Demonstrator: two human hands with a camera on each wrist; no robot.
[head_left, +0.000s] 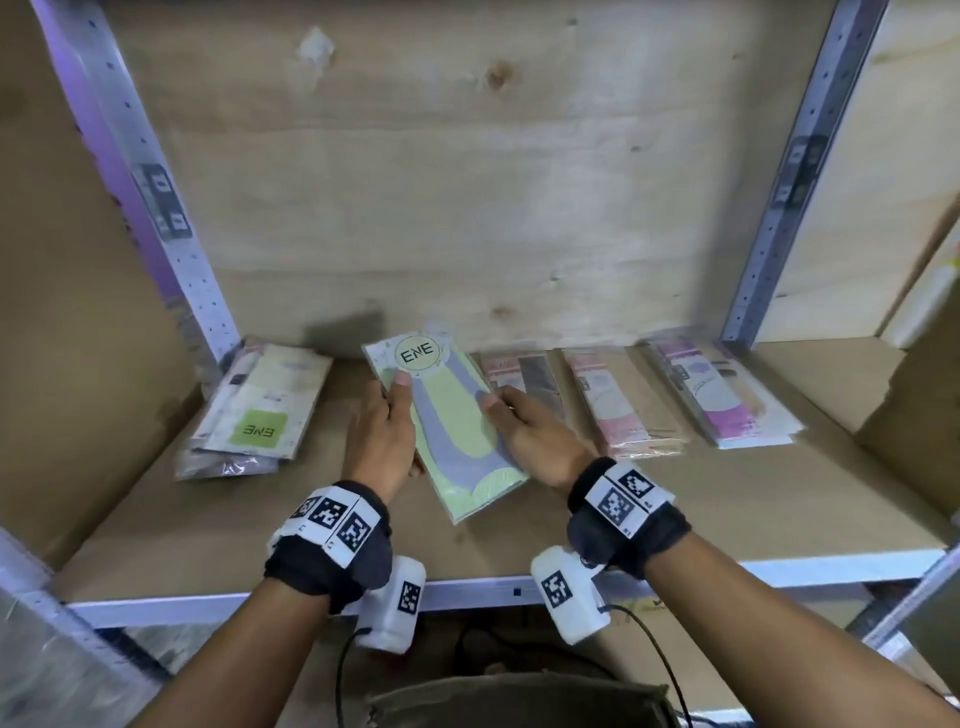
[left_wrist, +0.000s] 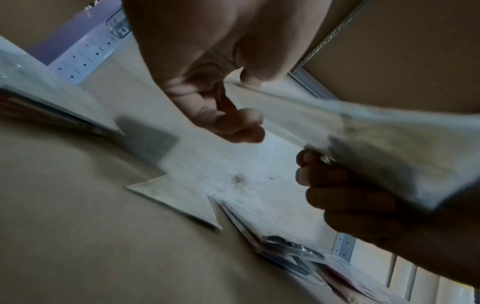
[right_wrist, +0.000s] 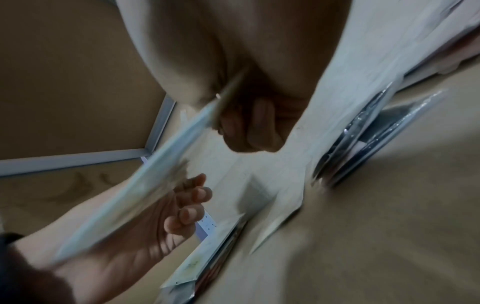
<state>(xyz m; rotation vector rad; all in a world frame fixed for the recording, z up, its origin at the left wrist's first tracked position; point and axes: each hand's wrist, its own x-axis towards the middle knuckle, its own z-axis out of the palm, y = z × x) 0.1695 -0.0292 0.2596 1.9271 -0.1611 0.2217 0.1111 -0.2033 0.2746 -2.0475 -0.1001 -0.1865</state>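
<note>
A flat clear packet of yellow-and-grey socks (head_left: 457, 431) with a round "ENE" label is held a little above the cardboard-lined shelf (head_left: 675, 509), its long side running away from me. My left hand (head_left: 387, 426) grips its left edge, thumb on top near the label and fingers underneath. My right hand (head_left: 519, 431) grips the right edge the same way. In the left wrist view the packet (left_wrist: 376, 148) is blurred, with the right hand's fingers (left_wrist: 327, 179) curled beneath it. In the right wrist view the packet (right_wrist: 145, 185) runs edge-on, over the left hand's fingers (right_wrist: 189, 205).
Stacks of similar packets lie along the back of the shelf: one with a green label at the left (head_left: 254, 410), a pink-edged one behind my hands (head_left: 519, 371), a pink one (head_left: 618, 410) and a purple one (head_left: 717, 395). Perforated metal uprights (head_left: 156, 208) (head_left: 789, 182) frame the plywood back.
</note>
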